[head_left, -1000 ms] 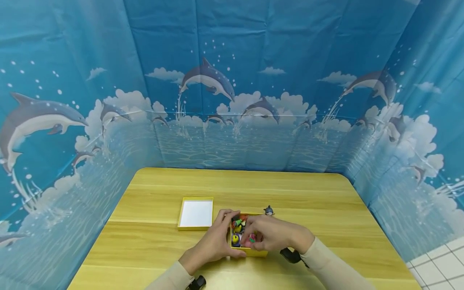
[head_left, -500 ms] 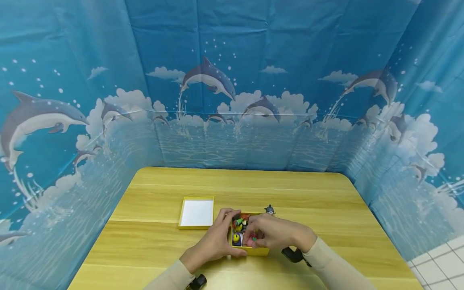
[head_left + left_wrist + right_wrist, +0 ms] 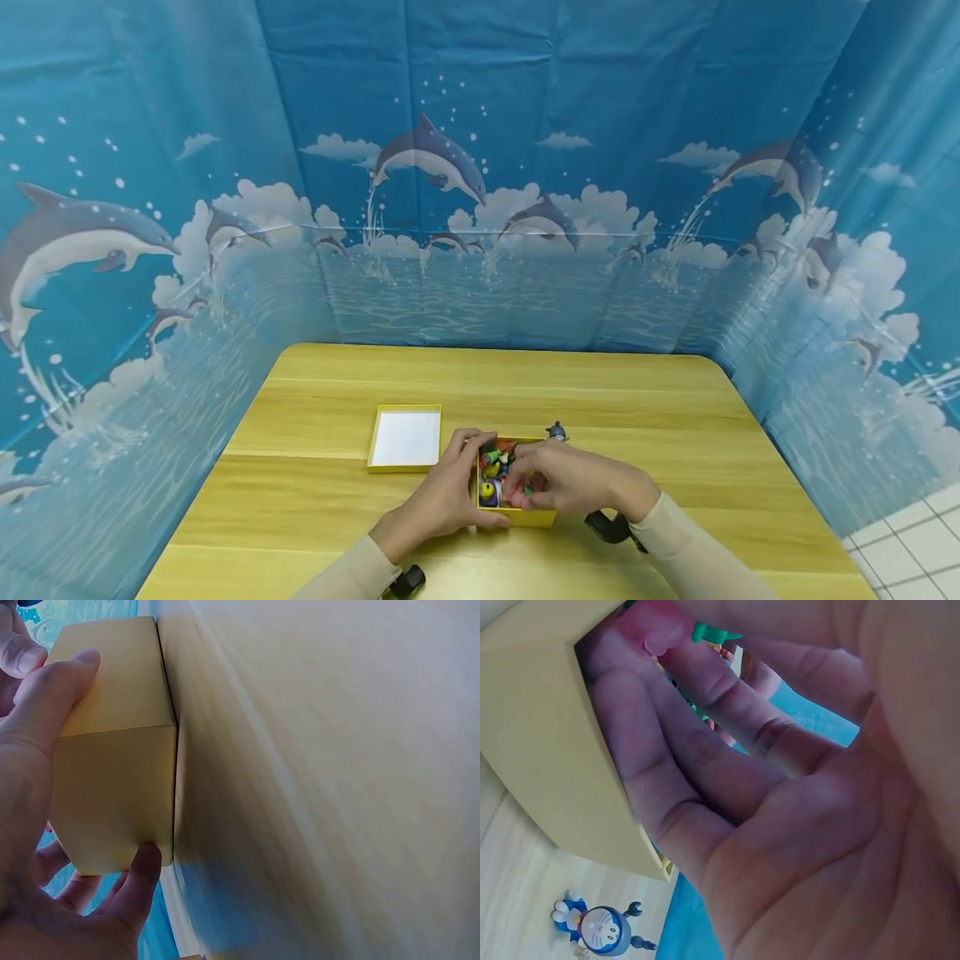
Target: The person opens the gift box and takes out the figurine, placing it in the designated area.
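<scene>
A yellow box full of small toy figures stands on the table. My left hand grips its left side; the left wrist view shows the thumb on one wall and fingertips on the adjoining one. My right hand reaches over the rim into the box. Between its thumb and fingers it pinches a pink figure with a green part, largely hidden by the hand. Left of those fingers lies a yellow-headed figure, with orange and green ones farther back.
A shallow yellow lid with a white inside lies left of the box. Behind the box stands a blue and white cat figure with a grey-blue cap. A dolphin-print curtain borders the wooden table.
The right hand's fingers shift only slightly at the pink figure inside the box. The left hand keeps its grip, and the box, lid and cat figure stay in place.
</scene>
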A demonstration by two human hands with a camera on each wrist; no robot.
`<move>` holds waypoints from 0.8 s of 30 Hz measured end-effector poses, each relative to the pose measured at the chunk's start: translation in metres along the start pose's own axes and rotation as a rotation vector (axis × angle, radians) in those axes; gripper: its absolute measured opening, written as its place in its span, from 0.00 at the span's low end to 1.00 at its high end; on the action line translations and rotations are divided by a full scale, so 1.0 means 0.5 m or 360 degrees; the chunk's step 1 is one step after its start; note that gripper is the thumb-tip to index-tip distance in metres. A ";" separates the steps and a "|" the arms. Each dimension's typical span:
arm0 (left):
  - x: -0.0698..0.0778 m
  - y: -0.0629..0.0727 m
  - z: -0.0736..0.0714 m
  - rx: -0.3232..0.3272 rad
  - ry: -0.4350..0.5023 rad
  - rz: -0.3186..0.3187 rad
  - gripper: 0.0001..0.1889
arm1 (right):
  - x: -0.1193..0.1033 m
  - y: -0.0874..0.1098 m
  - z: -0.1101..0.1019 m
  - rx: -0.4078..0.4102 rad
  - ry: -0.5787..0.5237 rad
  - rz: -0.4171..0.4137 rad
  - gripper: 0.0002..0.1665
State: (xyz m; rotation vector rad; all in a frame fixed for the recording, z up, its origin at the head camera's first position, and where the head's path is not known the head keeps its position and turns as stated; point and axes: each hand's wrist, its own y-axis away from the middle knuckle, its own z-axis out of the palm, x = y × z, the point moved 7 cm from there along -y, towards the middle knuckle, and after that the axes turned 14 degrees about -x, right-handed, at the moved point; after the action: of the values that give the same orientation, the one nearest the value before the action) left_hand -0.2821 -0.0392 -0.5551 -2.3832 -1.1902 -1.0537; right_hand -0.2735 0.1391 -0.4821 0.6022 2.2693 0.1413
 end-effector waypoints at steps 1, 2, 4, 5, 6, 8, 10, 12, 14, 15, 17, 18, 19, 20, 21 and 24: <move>0.000 0.000 0.000 0.0001 -0.0003 0.0000 0.67 | 0.001 0.001 0.000 0.0001 -0.0009 0.0004 0.11; 0.000 0.000 0.001 0.0002 -0.0007 0.0002 0.67 | 0.002 0.001 0.000 0.0002 -0.0019 0.0009 0.11; -0.001 0.001 0.002 0.0005 -0.0013 0.0005 0.67 | 0.003 0.003 0.001 0.0005 -0.0037 0.0017 0.11; -0.001 0.001 0.002 0.0006 -0.0013 0.0007 0.67 | 0.003 0.004 0.001 0.0009 -0.0042 0.0019 0.11; -0.001 0.001 0.002 0.0008 -0.0013 0.0009 0.67 | 0.004 0.005 0.001 0.0014 -0.0045 0.0019 0.11; 0.001 0.000 0.001 0.0016 -0.0018 0.0015 0.67 | 0.004 0.007 -0.001 0.0025 -0.0047 0.0020 0.11; 0.003 0.000 0.000 0.0024 -0.0019 0.0023 0.67 | 0.004 0.009 -0.002 0.0036 -0.0052 0.0020 0.10; 0.004 0.000 -0.001 0.0029 -0.0023 0.0032 0.67 | 0.005 0.010 -0.003 0.0046 -0.0056 0.0023 0.10; 0.005 0.000 -0.002 0.0030 -0.0024 0.0038 0.67 | 0.006 0.012 -0.004 0.0055 -0.0059 0.0029 0.10; 0.005 0.000 -0.002 0.0030 -0.0024 0.0039 0.67 | 0.006 0.013 -0.004 0.0058 -0.0060 0.0033 0.10; 0.004 0.000 -0.001 0.0028 -0.0029 0.0037 0.67 | 0.007 0.014 -0.005 0.0066 -0.0059 0.0036 0.10; 0.004 0.000 -0.001 0.0028 -0.0033 0.0036 0.67 | 0.007 0.015 -0.004 0.0068 -0.0060 0.0037 0.11; 0.004 0.000 -0.001 0.0026 -0.0039 0.0035 0.67 | 0.007 0.017 -0.004 0.0071 -0.0066 0.0038 0.11; 0.004 0.000 0.000 0.0024 -0.0040 0.0034 0.67 | 0.008 0.018 -0.004 0.0074 -0.0073 0.0038 0.11; 0.004 0.000 0.000 0.0023 -0.0044 0.0032 0.67 | 0.008 0.019 -0.004 0.0077 -0.0083 0.0037 0.11; 0.004 -0.001 0.000 0.0018 -0.0047 0.0030 0.67 | 0.009 0.022 -0.005 0.0087 -0.0117 0.0042 0.12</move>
State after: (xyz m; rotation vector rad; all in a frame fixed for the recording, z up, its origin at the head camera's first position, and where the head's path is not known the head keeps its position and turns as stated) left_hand -0.2815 -0.0379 -0.5540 -2.4045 -1.1779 -1.0070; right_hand -0.2736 0.1511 -0.4800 0.6558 2.2008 0.0690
